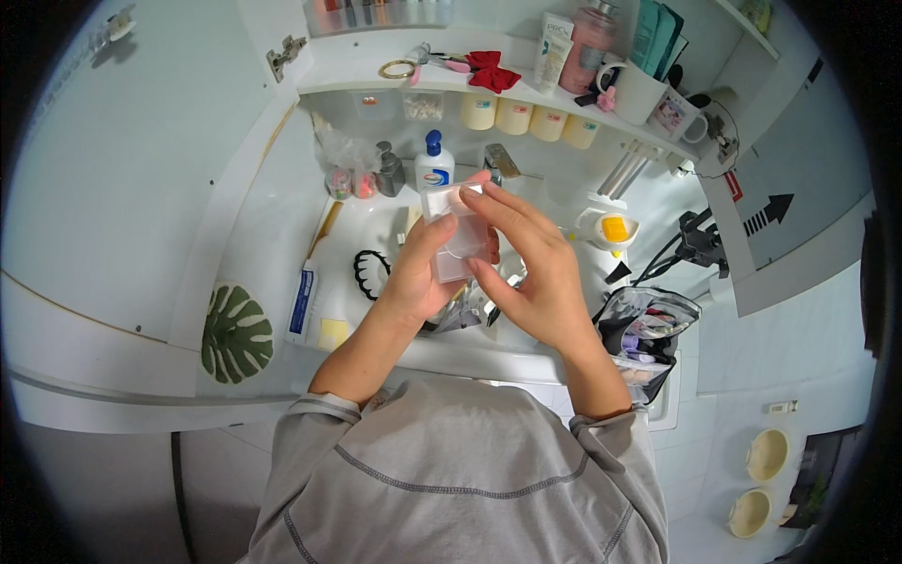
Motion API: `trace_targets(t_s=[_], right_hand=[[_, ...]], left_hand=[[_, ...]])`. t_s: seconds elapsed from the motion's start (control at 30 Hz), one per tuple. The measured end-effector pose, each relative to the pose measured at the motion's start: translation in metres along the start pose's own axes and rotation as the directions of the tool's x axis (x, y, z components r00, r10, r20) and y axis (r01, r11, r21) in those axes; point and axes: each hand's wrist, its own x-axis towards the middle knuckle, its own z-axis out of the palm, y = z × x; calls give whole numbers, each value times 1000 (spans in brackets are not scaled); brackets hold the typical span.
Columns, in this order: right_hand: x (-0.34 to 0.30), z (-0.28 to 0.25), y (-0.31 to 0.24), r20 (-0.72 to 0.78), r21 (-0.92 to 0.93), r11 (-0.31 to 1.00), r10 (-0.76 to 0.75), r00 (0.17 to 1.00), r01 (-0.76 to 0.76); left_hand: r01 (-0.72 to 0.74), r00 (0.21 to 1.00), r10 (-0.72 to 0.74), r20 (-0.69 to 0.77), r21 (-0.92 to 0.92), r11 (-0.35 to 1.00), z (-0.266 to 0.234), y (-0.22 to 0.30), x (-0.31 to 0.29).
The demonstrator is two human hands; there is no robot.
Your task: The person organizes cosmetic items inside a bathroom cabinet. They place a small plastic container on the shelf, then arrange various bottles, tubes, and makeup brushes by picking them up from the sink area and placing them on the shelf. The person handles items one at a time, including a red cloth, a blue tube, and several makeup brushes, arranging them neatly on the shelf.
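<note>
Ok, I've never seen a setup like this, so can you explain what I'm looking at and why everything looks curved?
There's no machine here: you're seeing a person's own bare hands. The one picture comes from a wide fisheye camera worn on their head, looking down, so straight edges bend. The gray shirt at the bottom is theirs.

The left hand holds a small clear plastic box, and fingers of the right hand touch it. I can't make out what's inside.

Beneath is a white sink top. On it are a black hair band, a white-and-blue tube at the left and a blue-topped pump bottle toward the back. An open bag is at the right.
</note>
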Motion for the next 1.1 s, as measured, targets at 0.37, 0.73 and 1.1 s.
trace_targets(t_s=[0.37,0.73,1.1], right_hand=[[-7,9,6,-124,-95,994,-64,990,52],[-11,12,15,-195,-197,963,-224,955,185],[-2,-6,33,-89,21,972,-230,969,232]], left_hand=[[4,999,-10,-48,-126,992,9,-5,3],[-58,995,52,-87,-68,996,13,-16,1],[-37,915,-34,-403,-167,985,38,-19,10]])
